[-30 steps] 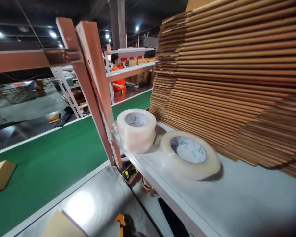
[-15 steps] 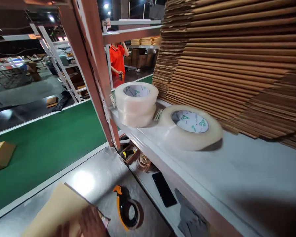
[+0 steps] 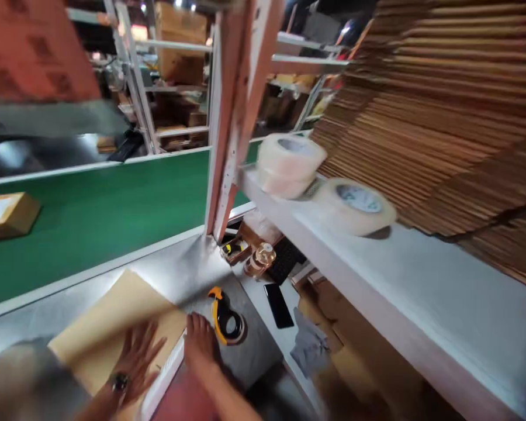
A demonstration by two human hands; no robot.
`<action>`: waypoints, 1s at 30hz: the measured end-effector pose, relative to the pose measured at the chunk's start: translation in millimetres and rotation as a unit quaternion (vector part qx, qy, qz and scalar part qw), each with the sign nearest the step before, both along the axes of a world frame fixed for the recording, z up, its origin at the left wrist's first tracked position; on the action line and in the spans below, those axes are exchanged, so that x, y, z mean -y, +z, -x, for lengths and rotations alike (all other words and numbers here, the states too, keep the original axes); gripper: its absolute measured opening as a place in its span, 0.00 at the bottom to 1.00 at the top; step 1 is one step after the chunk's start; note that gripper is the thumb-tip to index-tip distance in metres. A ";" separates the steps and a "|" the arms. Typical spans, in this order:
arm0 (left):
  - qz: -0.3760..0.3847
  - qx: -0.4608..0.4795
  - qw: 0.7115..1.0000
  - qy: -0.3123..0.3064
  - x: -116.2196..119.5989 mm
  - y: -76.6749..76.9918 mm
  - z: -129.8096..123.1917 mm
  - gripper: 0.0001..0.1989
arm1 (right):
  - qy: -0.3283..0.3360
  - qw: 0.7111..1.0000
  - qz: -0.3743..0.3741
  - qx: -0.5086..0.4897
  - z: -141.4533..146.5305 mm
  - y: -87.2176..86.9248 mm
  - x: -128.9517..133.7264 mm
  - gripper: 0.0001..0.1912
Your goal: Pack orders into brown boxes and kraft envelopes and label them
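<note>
A flat piece of brown cardboard lies on the metal table, with a white strip along its near right edge. My left hand, with a watch on its wrist, rests on the cardboard, fingers spread. At the right corner my right hand has its fingers curled over the edge; the thumb is not clearly visible. Just to its right lies an orange and black tape dispenser with a roll in it.
A green conveyor belt carrying a small carton runs behind the table. On a shelf to the right are clear tape rolls and stacked cardboard. Below are a phone and a grey cloth.
My view has swung left and down, bringing both hands and more of the cardboard into sight. The cardboard now lies flatter on the table. An orange-red garment has appeared at upper left.
</note>
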State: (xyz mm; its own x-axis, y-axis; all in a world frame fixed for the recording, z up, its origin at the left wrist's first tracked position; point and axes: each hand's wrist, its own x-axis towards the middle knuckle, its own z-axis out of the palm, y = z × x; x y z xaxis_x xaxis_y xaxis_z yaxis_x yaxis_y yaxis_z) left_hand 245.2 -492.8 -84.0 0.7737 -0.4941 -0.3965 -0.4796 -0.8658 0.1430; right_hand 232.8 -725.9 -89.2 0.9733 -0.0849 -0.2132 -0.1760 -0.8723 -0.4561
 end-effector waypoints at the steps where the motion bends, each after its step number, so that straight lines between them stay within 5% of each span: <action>1: 0.031 0.002 0.999 -0.016 -1.1 9.6 1.9 0.38 | -0.003 1.000 0.013 -0.006 0.7 10.2 3.2 0.29; 4: 0.091 0.002 0.995 -0.036 -6.2 32.3 -0.3 0.32 | 0.017 0.999 0.015 -0.034 -2.0 18.5 10.8 0.25; 6: 0.100 -0.020 0.994 -0.034 -9.6 34.5 -4.2 0.31 | 0.020 0.999 0.010 -0.046 -3.7 11.3 15.1 0.24; 10: 0.112 -0.063 0.991 -0.024 -14.1 18.9 -3.9 0.35 | 0.005 0.999 0.006 -0.038 -5.1 5.5 23.5 0.21; 14: 0.124 -0.054 0.991 -0.020 -14.9 3.8 -1.1 0.35 | -0.011 1.000 -0.020 0.006 -0.4 18.1 26.2 0.19; 18: 0.126 -0.051 0.991 -0.014 -15.0 5.2 -0.9 0.37 | -0.039 0.994 -0.087 0.058 35.8 39.0 32.5 0.25; 21: 0.127 -0.046 0.991 -0.025 -14.3 11.0 0.3 0.37 | -0.129 0.978 -0.130 0.096 90.8 59.3 56.4 0.25; 25: 0.125 -0.033 0.991 -0.017 -11.9 17.7 3.2 0.36 | -0.330 0.917 -0.159 0.157 176.3 97.2 130.2 0.28; 30: 0.081 -0.037 0.996 -0.008 -9.5 26.4 0.9 0.34 | -0.551 0.759 -0.112 0.328 271.4 159.6 245.5 0.35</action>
State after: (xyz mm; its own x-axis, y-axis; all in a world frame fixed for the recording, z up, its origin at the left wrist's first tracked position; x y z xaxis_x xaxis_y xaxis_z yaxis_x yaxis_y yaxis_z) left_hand 244.4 -483.4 -57.6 0.7370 -0.5679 -0.3665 -0.4759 -0.8211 0.3153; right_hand -38.5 -971.5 70.4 0.2409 -0.9577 0.1574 -0.4129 -0.2479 -0.8764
